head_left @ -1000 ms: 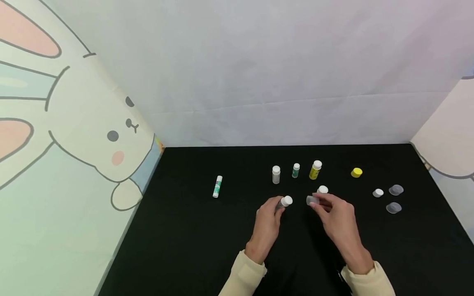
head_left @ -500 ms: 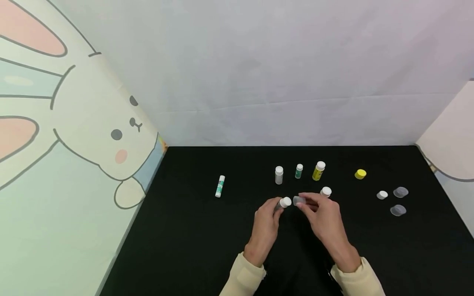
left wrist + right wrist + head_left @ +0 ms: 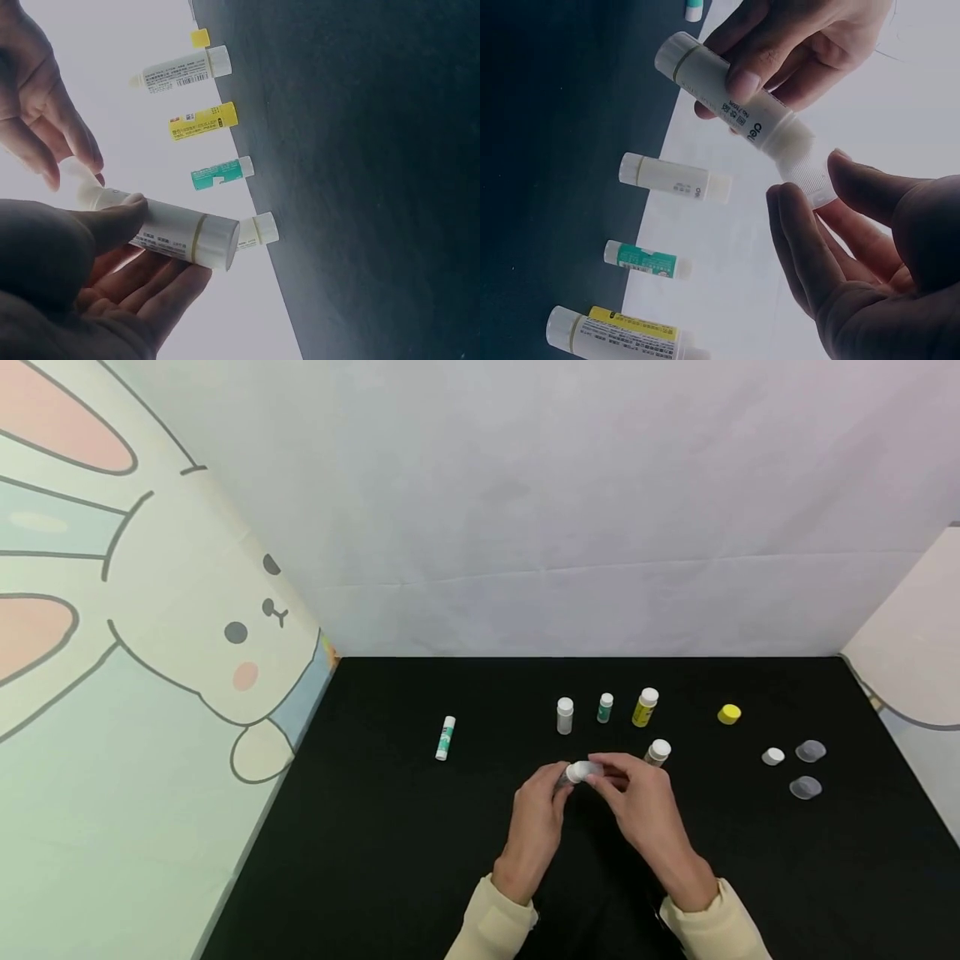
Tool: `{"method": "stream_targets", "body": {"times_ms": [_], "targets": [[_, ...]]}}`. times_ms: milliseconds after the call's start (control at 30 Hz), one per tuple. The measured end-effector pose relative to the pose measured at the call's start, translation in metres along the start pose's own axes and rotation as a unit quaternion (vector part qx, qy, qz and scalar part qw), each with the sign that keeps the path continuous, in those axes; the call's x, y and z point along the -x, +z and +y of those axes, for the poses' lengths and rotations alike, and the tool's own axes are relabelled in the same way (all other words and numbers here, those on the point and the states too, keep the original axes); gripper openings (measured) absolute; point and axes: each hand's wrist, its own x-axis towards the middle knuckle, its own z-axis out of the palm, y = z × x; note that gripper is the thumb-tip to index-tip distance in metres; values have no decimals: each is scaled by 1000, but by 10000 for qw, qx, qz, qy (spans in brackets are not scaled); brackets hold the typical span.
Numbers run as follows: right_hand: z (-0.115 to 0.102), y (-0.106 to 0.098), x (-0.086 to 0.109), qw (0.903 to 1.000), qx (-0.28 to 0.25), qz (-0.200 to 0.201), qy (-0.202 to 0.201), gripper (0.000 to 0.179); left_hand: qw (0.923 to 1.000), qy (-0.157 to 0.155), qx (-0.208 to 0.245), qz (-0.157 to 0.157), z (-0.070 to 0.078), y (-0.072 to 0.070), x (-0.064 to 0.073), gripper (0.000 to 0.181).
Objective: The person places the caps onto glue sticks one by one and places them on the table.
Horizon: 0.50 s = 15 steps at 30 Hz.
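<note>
My left hand (image 3: 534,814) grips a white glue stick (image 3: 727,94) around its barrel, its tip end tilted toward the right hand. A translucent ribbed cap (image 3: 808,174) is pinched between the thumb and fingers of my right hand (image 3: 648,802). In the right wrist view the cap overlaps the glue stick's white tip, at a slight angle to the barrel. Just behind the right hand stands another white glue stick (image 3: 657,753), uncapped and partly hidden by that hand in the head view.
Farther back stand a white glue stick (image 3: 565,717), a green one (image 3: 604,708) and a yellow one (image 3: 645,707). On the right lie a yellow cap (image 3: 729,714), a white cap (image 3: 773,757) and two clear caps (image 3: 811,751). A green-and-white glue stick (image 3: 446,738) is at left.
My right hand has moved left with the clear cap, bringing it from beside the glue stick onto its tip. The left hand has stayed nearly in place, still gripping the stick.
</note>
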Motion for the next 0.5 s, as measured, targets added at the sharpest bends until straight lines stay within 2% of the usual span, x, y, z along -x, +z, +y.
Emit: {"method": "stream_targets", "body": {"times_ms": [333, 500], "targets": [[2, 0, -1, 9996, 105, -139, -206, 30, 9964, 319, -772, 135, -1, -4, 1, 25], [3, 2, -1, 9992, 110, -239, -305, 31, 9947, 352, -948, 160, 0, -5, 2, 25]]}}
